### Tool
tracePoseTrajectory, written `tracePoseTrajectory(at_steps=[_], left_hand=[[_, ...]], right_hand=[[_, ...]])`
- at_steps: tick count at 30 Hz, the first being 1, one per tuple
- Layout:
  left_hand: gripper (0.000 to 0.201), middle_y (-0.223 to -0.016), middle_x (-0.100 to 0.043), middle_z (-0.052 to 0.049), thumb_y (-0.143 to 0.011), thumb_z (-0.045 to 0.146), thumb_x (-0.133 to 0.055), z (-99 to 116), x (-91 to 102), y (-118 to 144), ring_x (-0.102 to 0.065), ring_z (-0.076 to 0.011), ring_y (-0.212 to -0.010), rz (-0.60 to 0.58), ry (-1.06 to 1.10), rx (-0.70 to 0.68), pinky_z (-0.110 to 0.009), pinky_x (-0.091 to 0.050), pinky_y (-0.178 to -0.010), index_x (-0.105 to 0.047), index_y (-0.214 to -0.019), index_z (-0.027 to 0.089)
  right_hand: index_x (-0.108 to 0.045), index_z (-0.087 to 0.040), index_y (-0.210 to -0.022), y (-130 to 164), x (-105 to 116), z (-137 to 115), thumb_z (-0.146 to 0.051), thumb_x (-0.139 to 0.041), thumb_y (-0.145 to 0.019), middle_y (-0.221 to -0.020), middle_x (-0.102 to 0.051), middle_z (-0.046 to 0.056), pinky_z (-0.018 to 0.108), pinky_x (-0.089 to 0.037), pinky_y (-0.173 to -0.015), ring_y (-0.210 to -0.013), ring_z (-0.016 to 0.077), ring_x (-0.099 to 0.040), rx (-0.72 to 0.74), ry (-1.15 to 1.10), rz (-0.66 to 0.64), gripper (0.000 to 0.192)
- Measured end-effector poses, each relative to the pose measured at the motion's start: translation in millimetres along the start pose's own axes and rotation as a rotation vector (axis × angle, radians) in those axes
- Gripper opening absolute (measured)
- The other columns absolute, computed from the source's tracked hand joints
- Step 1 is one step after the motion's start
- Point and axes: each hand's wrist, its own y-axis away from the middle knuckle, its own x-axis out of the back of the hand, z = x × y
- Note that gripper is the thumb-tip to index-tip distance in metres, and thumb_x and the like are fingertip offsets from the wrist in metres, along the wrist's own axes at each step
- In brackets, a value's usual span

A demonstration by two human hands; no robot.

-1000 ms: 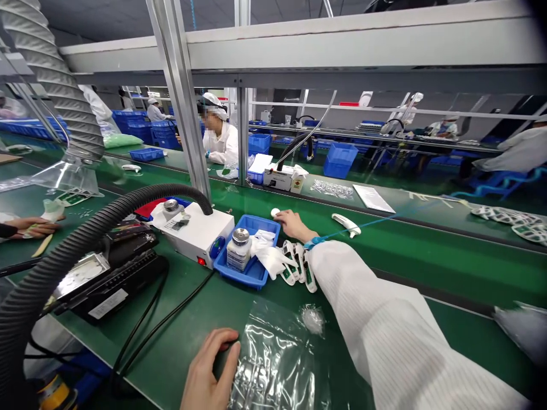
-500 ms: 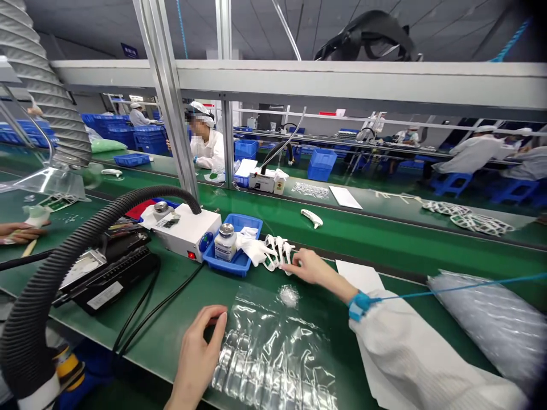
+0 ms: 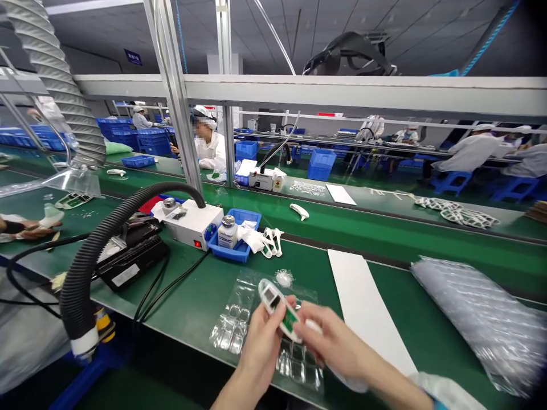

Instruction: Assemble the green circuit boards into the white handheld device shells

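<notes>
Both my hands hold a white plastic shell with a green circuit board (image 3: pixel 278 306) above the near edge of the green bench. My left hand (image 3: pixel 261 346) grips its lower side, and my right hand (image 3: pixel 333 341) pinches its right end. Under them lies a clear plastic blister sheet (image 3: pixel 239 322). Farther back, a small pile of white shells (image 3: pixel 270 240) rests beside a blue tray (image 3: pixel 238 250) holding a metal-capped bottle (image 3: pixel 227 232) and a white cloth.
A white box with a black corrugated hose (image 3: pixel 106 239) and a black device (image 3: pixel 132 256) stand at left. A white paper strip (image 3: pixel 363 304) and a bagged bundle (image 3: pixel 482 313) lie at right. A conveyor with a white part (image 3: pixel 299 211) runs behind. Other workers sit opposite.
My right hand drew back from the pile of shells with one shell. My left hand left the plastic sheet and joined it on the shell. The view shifted right.
</notes>
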Motion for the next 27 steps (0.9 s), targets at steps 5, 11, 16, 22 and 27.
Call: tracePoseTrajectory(at_steps=[5, 11, 16, 22, 27], left_hand=[[0.026, -0.068, -0.053, 0.005, -0.08, 0.037, -0.066, -3.4, 2.4, 22.4, -0.05, -0.0084, -0.055, -0.022, -0.186, -0.059, -0.022, -0.042, -0.054, -0.053, -0.093, 0.019], [0.028, -0.065, -0.045, 0.007, -0.082, 0.04, -0.06, -6.4, 9.0, 43.3, -0.031, -0.0033, -0.042, -0.118, -0.39, 0.039, -0.019, -0.02, -0.039, -0.05, -0.098, 0.019], [0.045, -0.059, -0.041, 0.01, -0.077, 0.052, -0.063, -12.2, 14.2, 45.5, -0.025, -0.0026, -0.039, -0.12, -0.428, 0.038, -0.02, -0.015, -0.038, -0.049, -0.105, 0.02], [0.042, -0.055, -0.036, 0.011, -0.074, 0.052, -0.065, -4.0, 31.7, 37.3, -0.025, -0.0034, -0.043, 0.028, -0.356, 0.022, -0.018, -0.014, -0.041, -0.048, -0.096, 0.02], [0.03, -0.069, -0.048, 0.007, -0.079, 0.046, -0.063, 8.2, 36.7, 42.3, -0.03, -0.0027, -0.044, 0.098, -0.342, -0.009, -0.019, -0.018, -0.042, -0.047, -0.086, 0.021]], right_hand=[[-0.053, -0.025, -0.084, 27.1, -12.2, -4.8, -0.032, -0.048, -0.091, -0.082, -0.051, 0.0, 0.03, -0.041, -0.069, -0.075, 0.0174, -0.05, 0.15, 0.146, 0.162, 0.011], [-0.053, -0.024, -0.088, 7.1, -10.7, -11.6, -0.024, -0.053, -0.088, -0.086, -0.049, -0.001, 0.029, -0.039, -0.071, -0.076, 0.0152, -0.047, 0.236, 0.04, 0.124, 0.001], [-0.048, -0.023, -0.075, 8.7, -23.8, -14.8, -0.019, -0.049, -0.089, -0.081, -0.049, 0.0, 0.029, -0.039, -0.068, -0.075, 0.016, -0.047, 0.294, 0.048, 0.126, 0.015], [-0.05, -0.024, -0.08, 13.1, -33.4, -23.1, -0.018, -0.039, -0.091, -0.082, -0.056, 0.003, 0.03, -0.04, -0.065, -0.073, 0.0176, -0.051, 0.425, 0.202, 0.085, 0.017], [-0.051, -0.021, -0.065, -72.8, 3.0, 14.9, -0.018, -0.054, -0.079, -0.068, -0.057, 0.0, 0.029, -0.039, -0.068, -0.068, 0.0163, -0.052, 0.086, 0.199, 0.33, 0.015]])
